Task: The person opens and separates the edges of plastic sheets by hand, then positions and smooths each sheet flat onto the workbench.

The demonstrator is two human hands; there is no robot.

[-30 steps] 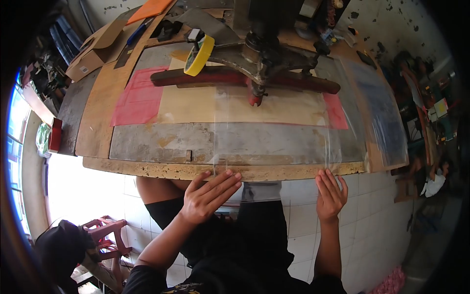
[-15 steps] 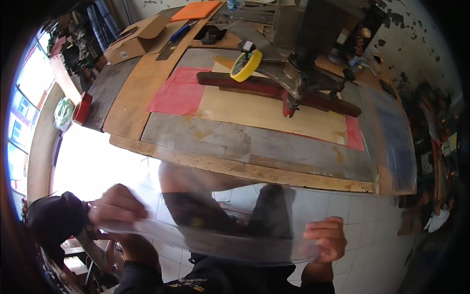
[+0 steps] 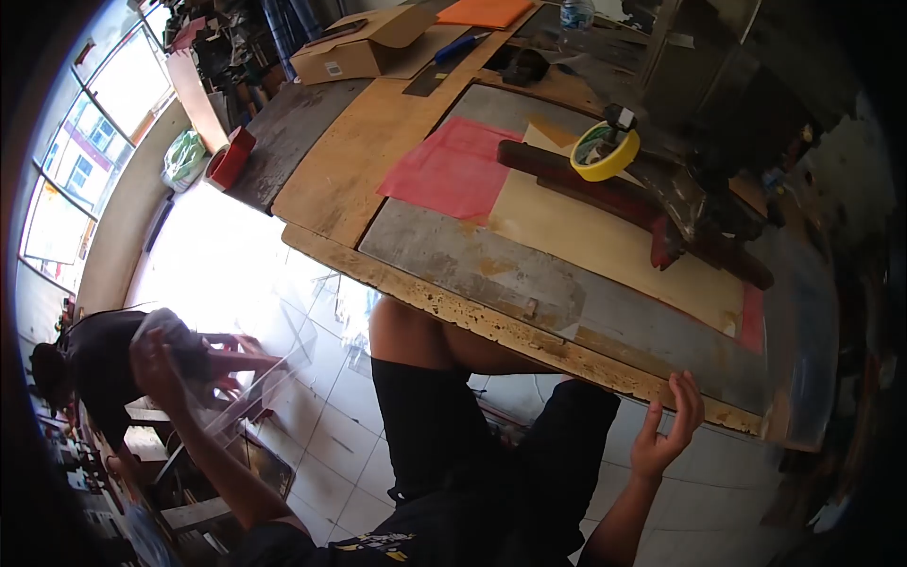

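Note:
Out to the left, my left hand (image 3: 159, 370) is closed on a clear plastic sheet (image 3: 248, 402), which hangs down to its right and is hard to make out against the floor. My right hand (image 3: 673, 425) holds nothing; its fingers are apart and raised at the table's wooden front edge (image 3: 529, 338). Whether the fingertips touch that edge I cannot tell. Beyond it on the grey board (image 3: 425, 241) lie a pink sheet (image 3: 449, 170) and a long cream sheet (image 3: 567, 231). A dark red press bar (image 3: 595, 194) crosses above them, with a yellow tape roll (image 3: 605, 161) on it.
At lower left a co-worker (image 3: 118, 354) bends forward, hands partly seen through the plastic. A cardboard box (image 3: 350, 52), a blue-handled tool (image 3: 461, 47) and an orange sheet (image 3: 484, 11) lie at the back. A red tape roll (image 3: 230, 159) stands at the table's left edge.
The plastic sheet was stretched between both hands over my lap; my right hand has let go and moved up to the table edge. My left hand has carried the sheet left. The view has turned left.

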